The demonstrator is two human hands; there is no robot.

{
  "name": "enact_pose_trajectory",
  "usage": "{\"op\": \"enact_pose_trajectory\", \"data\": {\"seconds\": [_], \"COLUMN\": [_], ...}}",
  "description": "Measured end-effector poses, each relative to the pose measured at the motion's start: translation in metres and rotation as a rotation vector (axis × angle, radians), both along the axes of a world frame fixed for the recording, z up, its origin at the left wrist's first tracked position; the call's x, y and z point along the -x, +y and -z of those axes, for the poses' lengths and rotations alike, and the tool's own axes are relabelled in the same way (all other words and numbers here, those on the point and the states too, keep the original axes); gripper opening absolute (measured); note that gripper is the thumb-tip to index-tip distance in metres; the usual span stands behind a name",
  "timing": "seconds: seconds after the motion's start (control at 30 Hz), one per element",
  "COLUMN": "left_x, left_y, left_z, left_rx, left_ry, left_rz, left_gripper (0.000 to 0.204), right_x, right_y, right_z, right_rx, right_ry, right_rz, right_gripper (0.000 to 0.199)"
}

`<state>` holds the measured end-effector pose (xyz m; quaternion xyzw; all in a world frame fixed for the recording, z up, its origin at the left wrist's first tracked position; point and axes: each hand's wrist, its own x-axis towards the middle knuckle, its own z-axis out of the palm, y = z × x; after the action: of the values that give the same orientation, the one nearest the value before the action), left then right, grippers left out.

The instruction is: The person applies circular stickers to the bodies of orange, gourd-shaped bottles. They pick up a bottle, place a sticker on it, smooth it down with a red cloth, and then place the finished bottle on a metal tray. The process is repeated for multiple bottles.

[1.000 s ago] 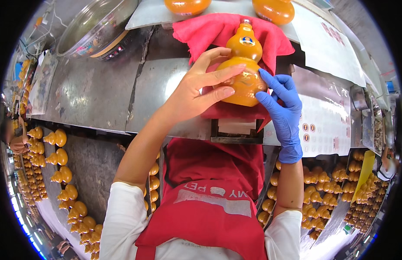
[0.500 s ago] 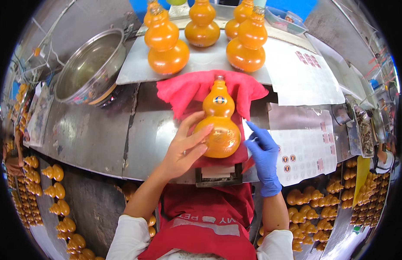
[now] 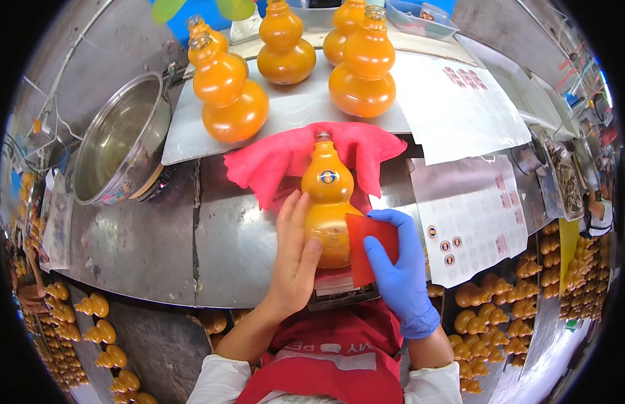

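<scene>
An orange gourd-shaped bottle (image 3: pixel 329 232) lies back on a cloth in front of me, its neck pointing away. A small round sticker, dark blue and orange, is on its upper bulb. My bare left hand (image 3: pixel 293 259) holds the lower bulb from the left, fingers along its side and thumb toward the front. In my right hand (image 3: pixel 400 269), gloved in blue, is a flat red square scraper (image 3: pixel 371 246), pinched between thumb and fingers. The scraper's left edge is against the right side of the lower bulb or just in front of it; I cannot tell which.
A pink cloth (image 3: pixel 258 165) is bunched around the bottle's neck. Several gourd bottles (image 3: pixel 363 87) stand on a white board behind. To the right lies a sticker sheet (image 3: pixel 470 225); a metal pot (image 3: pixel 117 138) is at the left. Rows of bottles (image 3: pixel 484 316) lie below on both sides.
My right hand has come in toward the bottle and now holds the red scraper, which was mostly hidden before. My left hand has shifted lower along the bottle's side. The whole view has tilted slightly.
</scene>
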<state>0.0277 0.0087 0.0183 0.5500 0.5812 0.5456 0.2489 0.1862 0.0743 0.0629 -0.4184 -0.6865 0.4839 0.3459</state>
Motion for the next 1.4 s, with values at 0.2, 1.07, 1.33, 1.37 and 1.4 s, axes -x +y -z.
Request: {"op": "enact_pose_trajectory", "data": {"seconds": [0.2,1.07,1.33,1.37,1.4], "left_x": [0.0,0.016,0.023,0.023,0.023], "left_y": [0.002,0.001,0.001,0.003,0.002], "left_z": [0.008,-0.004,0.001,0.002,0.002], "left_rx": [0.004,0.054,0.036,0.03,0.04], "left_ry": [-0.032,-1.095,-1.145,-1.146,-1.171], "left_rz": [0.013,0.213,0.258,0.263,0.243], "left_gripper": [0.055,0.069,0.067,0.067,0.067], "right_x": [-0.01,-0.01,0.003,0.005,0.002], "right_y": [0.009,-0.004,-0.011,-0.009,-0.01], "right_z": [0.025,0.023,0.017,0.015,0.018], "right_rx": [0.039,-1.199,-1.302,-1.3,-1.273], "right_ry": [0.026,-0.153,-0.222,-0.242,-0.222], "right_rz": [0.06,-0.413,-0.471,-0.466,-0.518], "right_gripper": [0.031,0.041,0.037,0.036,0.036]}}
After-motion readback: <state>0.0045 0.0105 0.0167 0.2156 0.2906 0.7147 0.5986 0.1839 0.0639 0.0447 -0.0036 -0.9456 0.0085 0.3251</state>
